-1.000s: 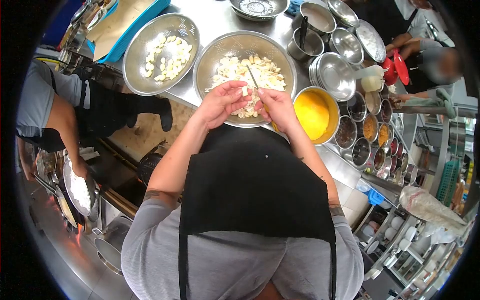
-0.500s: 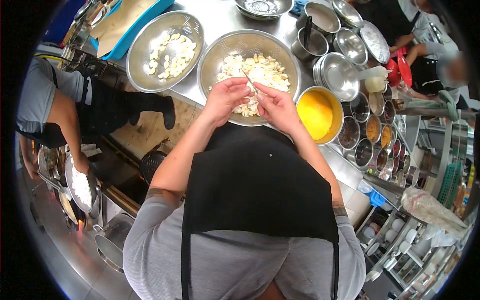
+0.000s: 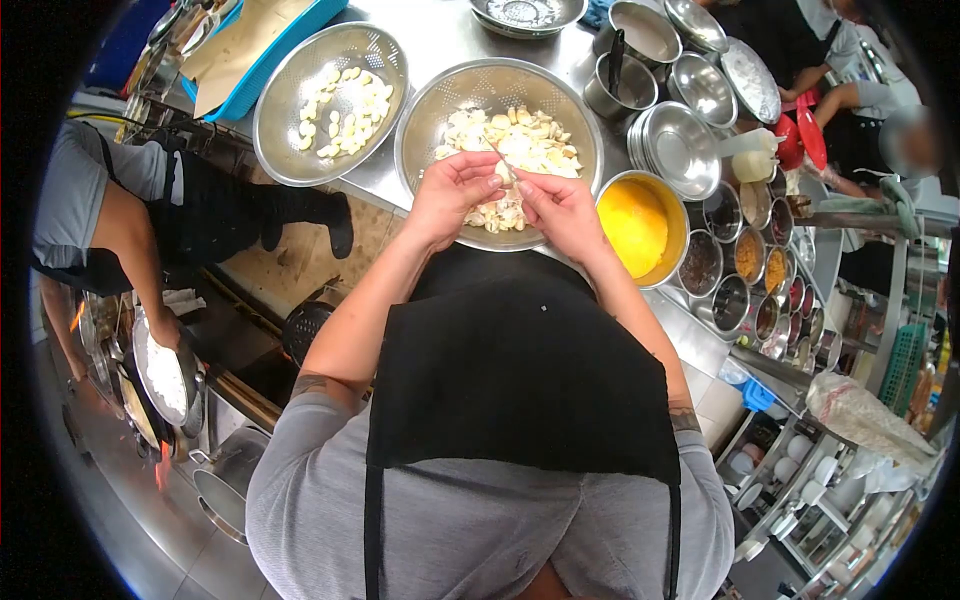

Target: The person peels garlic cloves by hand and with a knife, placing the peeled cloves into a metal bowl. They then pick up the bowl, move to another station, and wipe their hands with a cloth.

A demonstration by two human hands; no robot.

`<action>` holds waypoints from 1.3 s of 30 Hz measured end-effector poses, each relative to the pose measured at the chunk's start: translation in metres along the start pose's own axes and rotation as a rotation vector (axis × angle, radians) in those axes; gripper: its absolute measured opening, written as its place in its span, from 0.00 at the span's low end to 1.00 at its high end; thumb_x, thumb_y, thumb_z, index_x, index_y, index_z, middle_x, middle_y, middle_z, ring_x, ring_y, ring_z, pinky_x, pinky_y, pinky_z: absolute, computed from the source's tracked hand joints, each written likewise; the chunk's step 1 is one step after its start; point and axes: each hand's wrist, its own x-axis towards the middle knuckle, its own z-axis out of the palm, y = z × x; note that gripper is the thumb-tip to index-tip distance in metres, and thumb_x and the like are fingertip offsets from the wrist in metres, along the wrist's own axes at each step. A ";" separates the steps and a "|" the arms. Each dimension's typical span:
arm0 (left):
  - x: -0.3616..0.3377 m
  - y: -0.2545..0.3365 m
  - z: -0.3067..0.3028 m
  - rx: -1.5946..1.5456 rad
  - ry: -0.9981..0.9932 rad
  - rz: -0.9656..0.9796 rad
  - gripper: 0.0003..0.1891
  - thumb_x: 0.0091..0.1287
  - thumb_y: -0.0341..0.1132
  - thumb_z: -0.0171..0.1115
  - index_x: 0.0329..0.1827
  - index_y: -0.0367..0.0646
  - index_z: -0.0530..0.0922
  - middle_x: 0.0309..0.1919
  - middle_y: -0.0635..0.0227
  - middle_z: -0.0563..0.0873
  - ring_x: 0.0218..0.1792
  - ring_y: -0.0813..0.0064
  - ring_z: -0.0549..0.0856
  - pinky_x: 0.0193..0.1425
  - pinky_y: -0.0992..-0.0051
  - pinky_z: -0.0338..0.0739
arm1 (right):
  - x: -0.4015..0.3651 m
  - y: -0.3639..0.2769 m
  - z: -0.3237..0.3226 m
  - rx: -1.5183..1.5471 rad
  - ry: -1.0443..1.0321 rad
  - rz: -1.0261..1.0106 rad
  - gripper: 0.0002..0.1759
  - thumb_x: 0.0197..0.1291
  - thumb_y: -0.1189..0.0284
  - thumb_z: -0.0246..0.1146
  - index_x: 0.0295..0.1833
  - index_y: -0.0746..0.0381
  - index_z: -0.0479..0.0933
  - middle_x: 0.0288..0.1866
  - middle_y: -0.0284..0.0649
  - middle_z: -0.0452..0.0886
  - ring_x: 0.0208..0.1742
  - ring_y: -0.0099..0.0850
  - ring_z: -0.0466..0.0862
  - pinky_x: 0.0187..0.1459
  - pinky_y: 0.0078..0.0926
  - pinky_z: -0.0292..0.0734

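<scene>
Over a large perforated steel colander, both my hands are close together at the fingertips. My left hand pinches a pale garlic clove. My right hand grips a small thin knife, its blade against the clove; the handle is hidden in my fingers. Below them the colander holds a heap of garlic cloves, many with papery skin. To the left stands a second colander with smooth peeled cloves scattered in it.
A steel pot of yellow liquid stands beside my right wrist. Stacked steel bowls and several seasoning containers lie to the right. A blue tray is at upper left. A co-worker handles a pan on the left; other people are upper right.
My hands stay over the colander, with the blade and right fingers shifted slightly at the clove. The co-worker at left has moved the pan a little, and flame shows near it.
</scene>
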 end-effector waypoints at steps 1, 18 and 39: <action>0.000 0.000 0.000 -0.004 -0.007 0.006 0.18 0.67 0.23 0.62 0.60 0.35 0.75 0.49 0.61 0.83 0.49 0.75 0.84 0.54 0.75 0.82 | 0.000 0.000 -0.001 0.008 0.010 0.009 0.17 0.69 0.72 0.60 0.62 0.62 0.78 0.24 0.25 0.74 0.24 0.14 0.68 0.26 0.13 0.63; 0.000 0.004 -0.006 0.028 -0.053 -0.027 0.18 0.63 0.22 0.66 0.56 0.36 0.77 0.47 0.63 0.84 0.44 0.76 0.84 0.52 0.76 0.80 | 0.002 0.007 0.003 0.007 0.041 -0.040 0.16 0.69 0.73 0.61 0.59 0.66 0.79 0.29 0.28 0.78 0.27 0.15 0.71 0.30 0.14 0.69; 0.009 -0.014 0.001 -0.087 0.036 -0.020 0.14 0.65 0.20 0.62 0.54 0.35 0.76 0.41 0.66 0.82 0.44 0.77 0.83 0.53 0.76 0.79 | -0.004 0.004 -0.001 -0.157 0.023 -0.081 0.28 0.69 0.72 0.60 0.73 0.59 0.65 0.24 0.25 0.73 0.25 0.14 0.68 0.29 0.15 0.67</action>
